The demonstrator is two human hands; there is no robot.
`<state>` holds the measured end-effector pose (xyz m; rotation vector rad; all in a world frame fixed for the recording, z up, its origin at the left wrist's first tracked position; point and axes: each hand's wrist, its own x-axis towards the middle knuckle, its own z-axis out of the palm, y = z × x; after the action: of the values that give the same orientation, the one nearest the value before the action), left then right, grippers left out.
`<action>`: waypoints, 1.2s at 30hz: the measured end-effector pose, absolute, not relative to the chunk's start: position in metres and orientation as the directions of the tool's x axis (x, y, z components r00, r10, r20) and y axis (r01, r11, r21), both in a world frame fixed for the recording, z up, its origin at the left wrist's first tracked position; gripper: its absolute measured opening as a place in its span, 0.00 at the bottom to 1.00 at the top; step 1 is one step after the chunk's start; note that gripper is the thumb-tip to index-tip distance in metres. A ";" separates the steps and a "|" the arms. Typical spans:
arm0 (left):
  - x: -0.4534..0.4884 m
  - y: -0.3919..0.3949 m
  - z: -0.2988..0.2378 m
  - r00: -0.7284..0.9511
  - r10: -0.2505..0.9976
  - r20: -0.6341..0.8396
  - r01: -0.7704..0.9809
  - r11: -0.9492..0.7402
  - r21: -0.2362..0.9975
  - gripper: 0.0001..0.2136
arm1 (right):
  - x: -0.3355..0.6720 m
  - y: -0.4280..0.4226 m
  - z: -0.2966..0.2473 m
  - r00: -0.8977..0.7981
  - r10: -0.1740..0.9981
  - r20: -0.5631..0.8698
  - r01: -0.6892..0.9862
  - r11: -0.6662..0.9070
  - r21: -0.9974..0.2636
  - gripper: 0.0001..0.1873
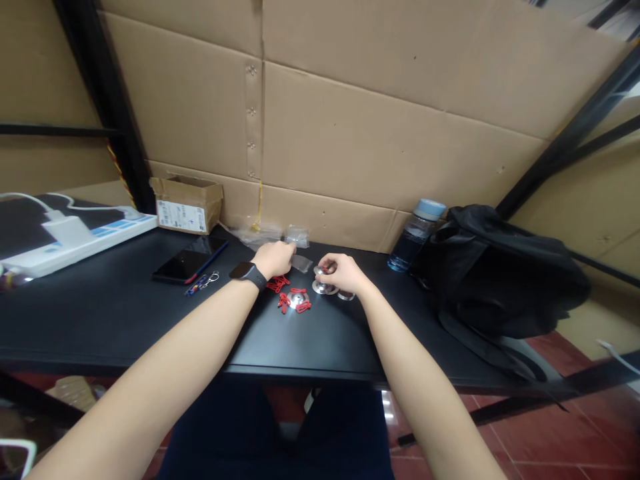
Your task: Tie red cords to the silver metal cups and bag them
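Observation:
My left hand [273,259], a dark watch on its wrist, has its fingers closed at the edge of a small clear plastic bag [301,264]. My right hand [345,273] pinches a shiny small cymbal [320,271] just above another cymbal [325,289] on the table. Beside that hand lies a further round metal piece [345,295], partly covered. Nearer to me, a domed cymbal [299,299] rests on the table with red cords [303,307] around it. More red cord [277,285] is bunched below my left hand.
Clear plastic packaging [260,237] lies against the cardboard wall. To the left are a phone [190,259], a keyring [203,283], an open cardboard box [187,203] and a power strip [95,243]. A water bottle [415,235] and black backpack [505,273] stand right.

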<state>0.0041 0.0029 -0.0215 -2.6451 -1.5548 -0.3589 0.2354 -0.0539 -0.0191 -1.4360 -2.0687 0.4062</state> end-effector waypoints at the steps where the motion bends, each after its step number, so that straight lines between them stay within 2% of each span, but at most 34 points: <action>1: 0.004 0.002 -0.021 0.451 0.860 0.238 0.874 -0.480 0.075 0.16 | 0.235 -0.054 -0.019 -0.250 0.924 0.289 0.748 0.374 -0.549 0.13; 6: 0.002 0.002 -0.021 0.383 0.883 0.274 0.897 -0.426 0.120 0.17 | 0.236 -0.054 -0.018 -0.251 0.924 0.290 0.746 0.375 -0.550 0.13; 12: -0.002 0.006 -0.019 0.418 0.859 0.295 0.869 -0.473 0.146 0.18 | 0.236 -0.055 -0.018 -0.253 0.924 0.288 0.742 0.376 -0.555 0.13; 24: 0.000 -0.002 -0.010 0.426 0.758 0.493 0.810 -0.562 0.165 0.09 | 0.234 -0.057 -0.015 -0.252 0.920 0.300 0.737 0.383 -0.556 0.13; 29: 0.003 0.001 -0.012 0.464 0.795 0.390 0.811 -0.559 0.175 0.07 | 0.234 -0.058 -0.015 -0.257 0.920 0.297 0.735 0.386 -0.557 0.14; 36: 0.006 0.003 -0.019 0.530 0.777 0.340 0.779 -0.605 0.168 0.14 | 0.234 -0.059 -0.015 -0.268 0.918 0.291 0.732 0.390 -0.558 0.13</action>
<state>0.0060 0.0030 -0.0187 -2.7435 -1.3948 -0.6059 0.2339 -0.0588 -0.0150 -1.4079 -2.0772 0.4221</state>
